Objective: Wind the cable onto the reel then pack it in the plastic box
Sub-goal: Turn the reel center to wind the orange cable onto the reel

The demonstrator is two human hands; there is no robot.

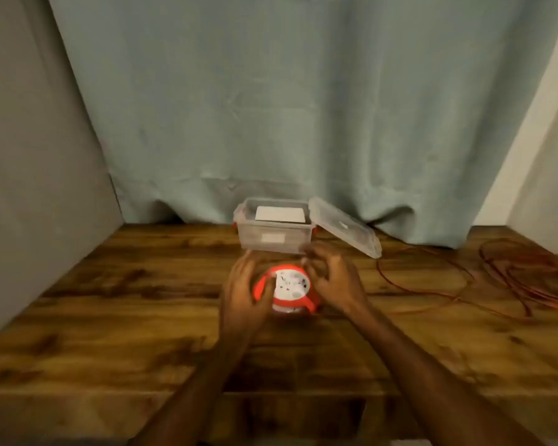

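A red and white cable reel (290,289) stands on the wooden table (110,317) in the middle of the view. My left hand (244,289) grips its left rim. My right hand (334,281) is at its right side with fingers spread and blurred; I cannot tell whether it touches the reel or the cable. A thin orange cable (512,278) runs from the reel's right across the table to a loose pile at the far right. Behind the reel sits a clear plastic box (273,236), open, with a white card inside.
The box's clear lid (345,228) leans tilted against its right side. A pale green curtain (271,107) hangs behind the table. A grey wall stands on the left and a white wall on the right.
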